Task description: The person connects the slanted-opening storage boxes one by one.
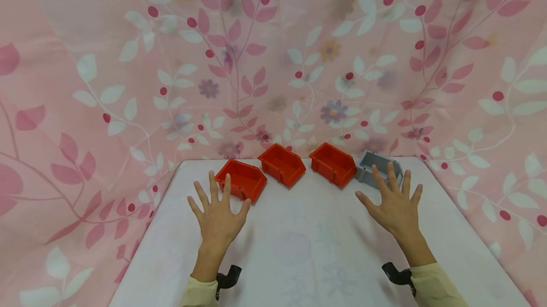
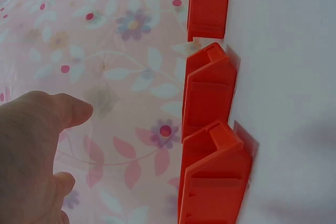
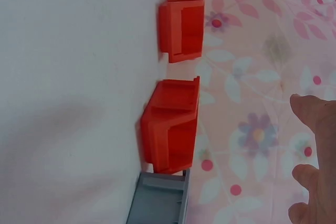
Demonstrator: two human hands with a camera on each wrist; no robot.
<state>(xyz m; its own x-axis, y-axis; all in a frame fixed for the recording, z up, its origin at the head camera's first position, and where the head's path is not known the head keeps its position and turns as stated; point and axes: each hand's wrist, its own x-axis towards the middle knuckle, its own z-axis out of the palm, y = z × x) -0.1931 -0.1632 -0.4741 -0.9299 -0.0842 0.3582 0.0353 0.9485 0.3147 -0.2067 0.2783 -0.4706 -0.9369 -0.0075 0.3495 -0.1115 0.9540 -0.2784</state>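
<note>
Both hands are held over the table with fingers straight and spread, and neither holds anything. In the head view my left hand (image 1: 219, 219) is nearest the leftmost red bin (image 1: 245, 181), its fingertips overlapping the bin's left side. My right hand (image 1: 395, 207) is in front of the grey bin (image 1: 372, 178), its fingers hiding part of that bin. Between them stand a second red bin (image 1: 282, 167) and a third red bin (image 1: 332, 167). The right wrist view shows the grey bin (image 3: 157, 200) close beside a red bin (image 3: 170, 135).
The white table (image 1: 290, 250) carries the row of bins along its back edge. A pink floral curtain (image 1: 273, 60) hangs right behind them and along both sides. A black wrist mount (image 1: 228, 277) sticks out at the left sleeve, another black mount (image 1: 397, 274) at the right.
</note>
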